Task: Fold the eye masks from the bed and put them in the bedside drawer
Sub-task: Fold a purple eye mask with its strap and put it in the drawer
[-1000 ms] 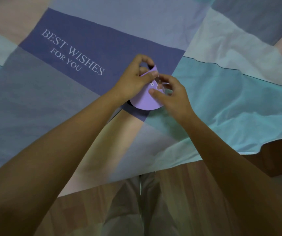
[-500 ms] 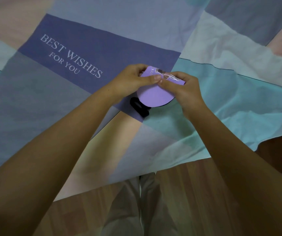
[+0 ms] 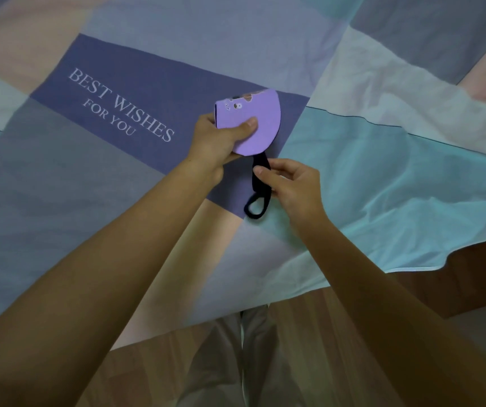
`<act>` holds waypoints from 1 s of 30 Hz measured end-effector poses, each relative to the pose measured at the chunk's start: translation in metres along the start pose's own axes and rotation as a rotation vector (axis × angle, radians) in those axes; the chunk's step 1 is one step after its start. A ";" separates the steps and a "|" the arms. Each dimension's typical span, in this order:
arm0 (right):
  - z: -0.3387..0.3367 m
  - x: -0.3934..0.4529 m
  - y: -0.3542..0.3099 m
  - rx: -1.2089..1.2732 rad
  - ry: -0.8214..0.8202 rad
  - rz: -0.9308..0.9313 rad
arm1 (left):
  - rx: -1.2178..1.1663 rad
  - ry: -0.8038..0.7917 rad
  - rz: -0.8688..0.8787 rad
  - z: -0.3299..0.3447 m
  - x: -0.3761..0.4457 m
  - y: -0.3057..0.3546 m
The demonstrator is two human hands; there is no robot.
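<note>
Now right hand has dropped to strap.

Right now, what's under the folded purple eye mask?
The left hand holds the eye mask above the bedsheet; its black strap hangs below, pinched by the right hand. The sheet directly beneath is hidden.

The right hand has let go of the folded purple eye mask and dropped lower — it now pinches the black strap, which hangs out straight. The left hand alone holds the mask, lifted higher over the bed — thumb across its face.
</note>
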State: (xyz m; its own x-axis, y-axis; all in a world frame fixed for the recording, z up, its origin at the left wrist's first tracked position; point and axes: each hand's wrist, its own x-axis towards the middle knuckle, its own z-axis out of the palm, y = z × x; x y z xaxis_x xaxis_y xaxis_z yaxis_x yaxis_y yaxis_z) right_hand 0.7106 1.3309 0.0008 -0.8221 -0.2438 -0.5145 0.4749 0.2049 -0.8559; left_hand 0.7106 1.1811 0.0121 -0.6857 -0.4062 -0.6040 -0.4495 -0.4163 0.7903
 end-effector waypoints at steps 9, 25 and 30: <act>-0.013 0.002 -0.017 0.288 -0.117 0.220 | -0.068 0.189 0.024 0.002 0.004 -0.002; -0.048 0.025 -0.017 -0.433 -0.097 0.075 | -0.179 0.089 0.036 0.000 -0.003 0.011; -0.053 0.004 -0.017 0.033 -0.327 0.076 | -0.129 0.258 0.099 -0.005 0.005 0.010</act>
State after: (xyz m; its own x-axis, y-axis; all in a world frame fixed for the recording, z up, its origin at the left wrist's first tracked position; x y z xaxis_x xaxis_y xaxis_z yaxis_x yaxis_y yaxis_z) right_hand 0.6831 1.3769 0.0161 -0.6420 -0.5215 -0.5619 0.5453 0.2046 -0.8129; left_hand 0.7056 1.1708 0.0162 -0.5472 -0.6362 -0.5439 -0.3003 -0.4574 0.8370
